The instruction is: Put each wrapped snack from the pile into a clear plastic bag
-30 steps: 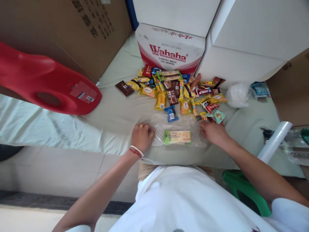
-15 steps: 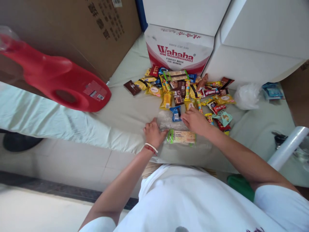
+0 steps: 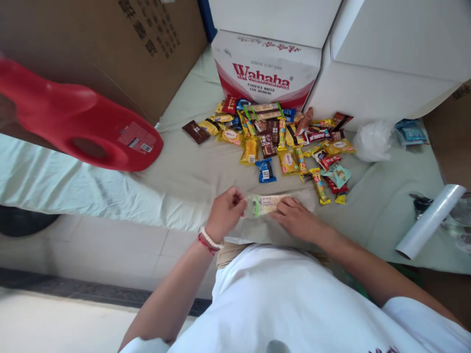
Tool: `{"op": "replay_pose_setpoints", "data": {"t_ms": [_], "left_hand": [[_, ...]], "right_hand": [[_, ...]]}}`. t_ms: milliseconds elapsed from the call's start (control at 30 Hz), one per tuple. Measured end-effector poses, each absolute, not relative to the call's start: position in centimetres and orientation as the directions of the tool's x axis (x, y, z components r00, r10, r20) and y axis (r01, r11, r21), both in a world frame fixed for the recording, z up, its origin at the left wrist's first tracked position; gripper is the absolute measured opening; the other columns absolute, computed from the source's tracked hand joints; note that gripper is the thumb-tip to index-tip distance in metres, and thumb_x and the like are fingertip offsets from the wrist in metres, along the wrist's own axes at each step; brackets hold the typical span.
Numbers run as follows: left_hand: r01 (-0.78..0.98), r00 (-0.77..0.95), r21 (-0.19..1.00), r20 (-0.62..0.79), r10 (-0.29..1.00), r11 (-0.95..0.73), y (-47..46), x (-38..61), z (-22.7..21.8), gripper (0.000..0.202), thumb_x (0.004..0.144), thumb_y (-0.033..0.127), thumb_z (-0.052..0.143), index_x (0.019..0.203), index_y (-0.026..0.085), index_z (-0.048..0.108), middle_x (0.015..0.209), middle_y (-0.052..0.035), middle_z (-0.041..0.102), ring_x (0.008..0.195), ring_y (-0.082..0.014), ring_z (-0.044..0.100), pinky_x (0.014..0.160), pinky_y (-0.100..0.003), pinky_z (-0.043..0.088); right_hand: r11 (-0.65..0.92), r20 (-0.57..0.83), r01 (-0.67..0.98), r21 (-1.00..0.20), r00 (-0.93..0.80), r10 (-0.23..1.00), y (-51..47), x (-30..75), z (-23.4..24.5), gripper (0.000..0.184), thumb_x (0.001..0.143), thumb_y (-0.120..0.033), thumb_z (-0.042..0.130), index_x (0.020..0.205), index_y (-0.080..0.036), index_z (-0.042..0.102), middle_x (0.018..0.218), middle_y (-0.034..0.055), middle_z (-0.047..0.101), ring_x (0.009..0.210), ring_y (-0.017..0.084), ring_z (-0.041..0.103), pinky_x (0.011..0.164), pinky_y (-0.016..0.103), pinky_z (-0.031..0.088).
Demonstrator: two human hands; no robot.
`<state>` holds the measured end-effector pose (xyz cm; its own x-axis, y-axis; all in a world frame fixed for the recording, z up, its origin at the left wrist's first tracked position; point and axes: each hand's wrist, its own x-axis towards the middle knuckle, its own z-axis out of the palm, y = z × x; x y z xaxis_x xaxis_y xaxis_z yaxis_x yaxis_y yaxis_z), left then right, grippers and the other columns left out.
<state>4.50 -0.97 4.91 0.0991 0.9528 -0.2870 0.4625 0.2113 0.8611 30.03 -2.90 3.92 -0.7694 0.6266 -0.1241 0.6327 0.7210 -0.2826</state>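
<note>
A flat snack packet (image 3: pixel 268 203) with a green end lies near the front edge of the cloth-covered surface, with clear plastic (image 3: pixel 247 212) over and around it. My left hand (image 3: pixel 227 210) pinches the plastic at the packet's left end. Over the packet's right part, my right hand (image 3: pixel 297 218) presses with curled fingers and hides that end. Beyond my hands lies a blue snack packet (image 3: pixel 265 170), at the front of a spread of mixed wrapped snacks (image 3: pixel 281 132).
A white Wahaba-style water carton marked Wahaha (image 3: pixel 265 73) stands behind the snacks. On the left lies a large red jug (image 3: pixel 95 130) by a brown box (image 3: pixel 121 54). A crumpled white plastic bag (image 3: pixel 373 141) and a plastic roll (image 3: pixel 430 223) are on the right.
My left hand has gone from resting with fingers spread to pinching the plastic. My right hand has left the blue packet's side and come down onto the flat packet. The plastic now covers it.
</note>
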Motion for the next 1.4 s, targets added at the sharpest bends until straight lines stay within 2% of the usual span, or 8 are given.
{"op": "replay_pose_setpoints", "data": {"t_ms": [200,367,500,800,967,1067,1267,1400], "left_hand": [[0.554,0.263,0.832,-0.182,0.948,0.006,-1.8,12.5,3.5,0.021,0.091,0.017,0.045,0.092,0.018,0.066,0.088,-0.0073,0.07,0.087,-0.0212,0.067,0.083,-0.036,0.055],[0.706,0.327,0.684,-0.088,0.941,-0.181,-3.2,13.4,1.9,0.032,0.091,0.008,0.044,0.116,0.017,0.062,0.118,-0.014,0.064,0.109,-0.0234,0.063,0.099,-0.04,0.053],[0.769,0.339,0.603,-0.108,0.935,-0.209,-3.8,13.5,1.6,0.034,0.091,0.007,0.046,0.121,0.016,0.058,0.121,-0.0146,0.062,0.113,-0.0247,0.062,0.1,-0.04,0.052],[0.81,0.368,0.544,-0.183,0.911,-0.219,-3.1,11.9,3.6,0.031,0.09,0.012,0.051,0.118,0.015,0.064,0.113,-0.0153,0.069,0.09,-0.0252,0.069,0.073,-0.035,0.055],[0.597,0.239,0.787,0.01,0.971,-0.155,-2.6,6.7,4.6,0.029,0.093,0.019,0.052,0.116,0.024,0.069,0.101,-0.0045,0.072,0.082,-0.0176,0.065,0.08,-0.032,0.053],[0.622,0.071,0.779,0.042,0.997,-0.077,-1.5,5.6,3.2,0.035,0.088,0.028,0.064,0.122,0.021,0.068,0.109,-0.0077,0.066,0.087,-0.0193,0.061,0.081,-0.033,0.053],[0.684,0.164,0.716,0.037,0.986,-0.14,0.9,7.5,0.4,0.011,0.088,0.018,0.06,0.082,0.021,0.069,0.087,-0.0046,0.062,0.096,-0.0228,0.056,0.097,-0.039,0.046],[0.75,0.017,0.661,0.019,1.0,-0.025,0.8,7.8,0.0,0.021,0.086,0.034,0.07,0.1,0.018,0.068,0.106,-0.0117,0.064,0.106,-0.0284,0.055,0.098,-0.044,0.046]], "right_hand": [[0.569,0.048,0.624,-0.536,-0.651,0.758,-2.8,31.6,3.1,0.032,0.096,-0.014,0.047,0.122,-0.017,0.066,0.106,0.0106,0.063,0.105,0.024,0.052,0.096,0.04,0.045],[0.18,0.094,0.918,-0.354,-0.157,0.983,-3.3,34.8,2.0,0.029,0.092,-0.027,0.058,0.116,-0.012,0.067,0.124,0.0196,0.057,0.118,0.034,0.048,0.102,0.051,0.042],[0.15,0.012,0.915,-0.375,-0.157,0.988,-3.6,35.4,3.9,0.02,0.097,-0.029,0.051,0.094,-0.018,0.067,0.116,0.0163,0.063,0.108,0.03,0.058,0.093,0.043,0.047],[0.179,-0.276,0.899,-0.4,-0.305,0.911,0.2,26.4,5.3,0.02,0.103,-0.023,0.041,0.105,-0.018,0.06,0.087,0.0073,0.072,0.078,0.02,0.066,0.065,0.027,0.034],[0.252,-0.271,0.914,-0.317,-0.342,0.9,0.3,25.5,4.0,0.019,0.105,-0.023,0.039,0.108,-0.017,0.056,0.099,0.0101,0.072,0.084,0.021,0.066,0.067,0.028,0.035],[0.262,-0.275,0.914,-0.31,-0.35,0.895,0.0,25.6,4.2,0.019,0.105,-0.022,0.038,0.108,-0.016,0.056,0.102,0.0106,0.071,0.085,0.021,0.066,0.069,0.028,0.035],[0.23,-0.208,0.88,-0.417,-0.338,0.918,0.0,26.3,3.5,0.018,0.102,-0.02,0.039,0.108,-0.016,0.056,0.095,0.0093,0.071,0.084,0.021,0.065,0.071,0.028,0.039],[0.224,-0.122,0.821,-0.526,-0.333,0.935,-0.2,27.0,2.7,0.019,0.1,-0.02,0.038,0.107,-0.018,0.056,0.093,0.0085,0.071,0.086,0.021,0.066,0.076,0.028,0.043]]}}
